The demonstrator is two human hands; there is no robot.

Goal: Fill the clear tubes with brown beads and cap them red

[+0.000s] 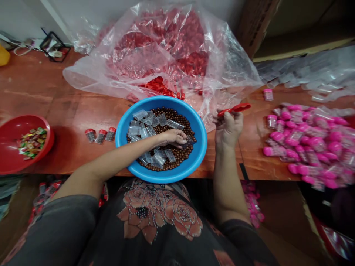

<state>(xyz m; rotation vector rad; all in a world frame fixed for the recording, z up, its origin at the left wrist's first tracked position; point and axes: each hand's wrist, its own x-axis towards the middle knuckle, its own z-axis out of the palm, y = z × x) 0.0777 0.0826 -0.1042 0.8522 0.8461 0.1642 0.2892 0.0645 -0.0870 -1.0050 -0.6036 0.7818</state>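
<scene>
A blue basin [203, 142] holds small brown balls [177, 157] and several clear plastic containers [134, 130]. My left hand [173, 137] reaches over its right half, fingers closed on a clear container [189, 142] partly hidden by them. To the right of the basin, my right hand [229, 127] is raised above the table. Its fingers are shut on a long red plastic piece [235, 109] with a rounded, hollow-looking end; I cannot make out its exact kind. Three filled containers with red caps [100, 136] lie left of the basin.
A large clear bag [91, 75] of red caps [191, 64] lies behind the basin. Pink-capped containers [313, 142] are heaped at right, near bagged clear containers [318, 70]. A red bowl [47, 147] with wrapped sweets [32, 143] stands at left on the table [69, 107].
</scene>
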